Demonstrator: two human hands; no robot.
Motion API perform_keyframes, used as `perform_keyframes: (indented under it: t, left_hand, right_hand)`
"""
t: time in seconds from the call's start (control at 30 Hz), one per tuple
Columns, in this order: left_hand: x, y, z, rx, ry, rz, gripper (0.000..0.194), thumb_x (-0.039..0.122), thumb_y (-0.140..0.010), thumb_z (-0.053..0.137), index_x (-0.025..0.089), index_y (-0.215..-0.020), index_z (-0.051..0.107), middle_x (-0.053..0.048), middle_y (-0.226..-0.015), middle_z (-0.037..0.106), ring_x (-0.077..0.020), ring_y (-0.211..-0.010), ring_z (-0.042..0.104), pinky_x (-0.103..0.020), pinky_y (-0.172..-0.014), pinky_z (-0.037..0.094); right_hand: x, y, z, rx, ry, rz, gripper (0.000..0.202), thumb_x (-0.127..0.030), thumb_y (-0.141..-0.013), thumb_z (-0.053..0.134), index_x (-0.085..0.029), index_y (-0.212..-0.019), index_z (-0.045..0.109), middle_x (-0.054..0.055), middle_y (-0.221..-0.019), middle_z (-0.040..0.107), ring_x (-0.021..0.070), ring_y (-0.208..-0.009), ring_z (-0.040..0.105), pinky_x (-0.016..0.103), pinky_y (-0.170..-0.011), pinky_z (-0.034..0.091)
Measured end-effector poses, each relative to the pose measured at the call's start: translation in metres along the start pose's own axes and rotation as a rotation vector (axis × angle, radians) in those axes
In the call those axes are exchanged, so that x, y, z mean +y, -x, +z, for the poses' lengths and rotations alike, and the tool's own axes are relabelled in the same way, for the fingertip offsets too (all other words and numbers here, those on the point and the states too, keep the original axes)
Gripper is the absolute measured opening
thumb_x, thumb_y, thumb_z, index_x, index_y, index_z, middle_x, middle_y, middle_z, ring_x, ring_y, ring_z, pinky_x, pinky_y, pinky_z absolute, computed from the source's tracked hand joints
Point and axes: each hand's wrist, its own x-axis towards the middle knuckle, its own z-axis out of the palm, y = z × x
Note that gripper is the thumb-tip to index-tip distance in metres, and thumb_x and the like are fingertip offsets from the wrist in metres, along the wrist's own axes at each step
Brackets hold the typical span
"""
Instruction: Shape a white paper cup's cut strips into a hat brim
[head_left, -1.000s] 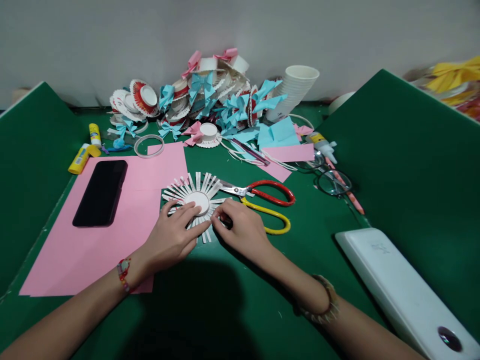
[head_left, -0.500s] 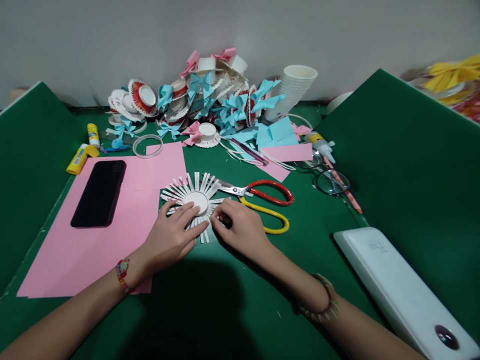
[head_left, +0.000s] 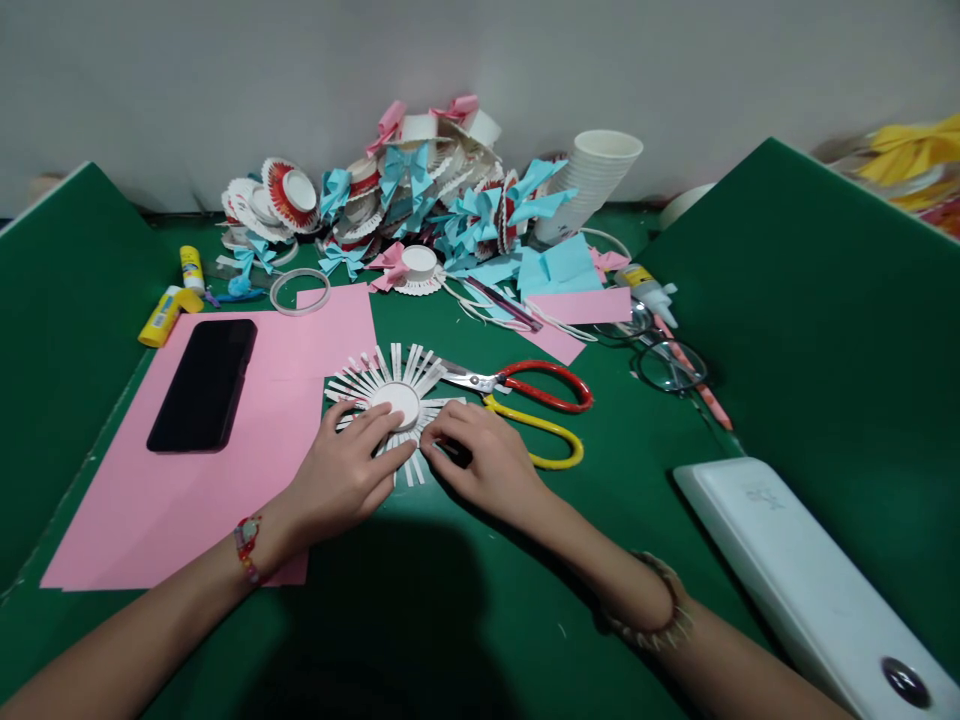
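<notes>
A white paper cup cut into strips (head_left: 397, 402) lies on the green table, its strips fanned out around the round base. My left hand (head_left: 341, 462) rests on it from the left, fingers extended and pressing on the base and nearby strips. On the right side of the cup, my right hand (head_left: 486, 455) has its thumb and index finger pinched together at a strip's edge; the pinched part is mostly hidden. Scissors (head_left: 538, 374) with one red and one yellow handle lie just behind my right hand, blades reaching toward the strips.
Pink paper (head_left: 217, 520) lies at left under a black phone (head_left: 204, 385). Glue sticks (head_left: 161, 317) stand beyond it. Decorated paper-cup pieces (head_left: 420, 190) are heaped behind, beside stacked cups (head_left: 592, 185). Eyeglasses (head_left: 671, 365) and a white case-like object (head_left: 810, 580) sit right, between green side panels.
The whole view has shifted slightly, so things appear a little farther right. Both hands stay at the cup in nearly the same pose, the right fingertips a bit closer together.
</notes>
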Motion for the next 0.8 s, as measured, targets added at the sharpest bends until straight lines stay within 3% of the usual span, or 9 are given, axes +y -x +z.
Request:
perform_keyframes:
  t: [0.17, 0.63, 0.8]
  left_hand:
    - [0.0012, -0.0007, -0.0013, -0.009, -0.031, 0.005, 0.029, 0.015, -0.081, 0.048, 0.020, -0.107, 0.063, -0.011, -0.116, 0.062, -0.0260, -0.111, 0.055, -0.046, -0.094, 0.035]
    - [0.0000, 0.0002, 0.0008, 0.003, -0.031, 0.022, 0.029, 0.016, -0.082, 0.048, 0.018, -0.108, 0.061, -0.012, -0.117, 0.061, -0.0271, -0.112, 0.055, -0.047, -0.094, 0.034]
    - [-0.0016, -0.0007, -0.0003, 0.099, 0.020, -0.007, 0.026, 0.013, -0.083, 0.046, 0.014, -0.104, 0.060, -0.013, -0.113, 0.063, -0.0243, -0.111, 0.055, -0.045, -0.095, 0.036]
  right_hand:
    - [-0.0009, -0.0013, 0.0021, -0.014, 0.026, -0.018, 0.013, -0.021, -0.084, 0.050, -0.018, -0.077, 0.060, 0.004, -0.079, 0.059, 0.0163, -0.076, 0.050, 0.029, -0.066, 0.030]
    - [-0.0089, -0.0043, 0.0032, -0.020, 0.037, 0.124, 0.010, -0.019, -0.079, 0.050, -0.017, -0.072, 0.056, 0.002, -0.075, 0.057, 0.0164, -0.074, 0.050, 0.030, -0.065, 0.026]
    - [-0.0071, -0.0037, 0.0049, 0.008, -0.012, 0.109, 0.008, -0.017, -0.077, 0.052, -0.018, -0.070, 0.056, 0.001, -0.072, 0.055, 0.0152, -0.070, 0.049, 0.029, -0.064, 0.027]
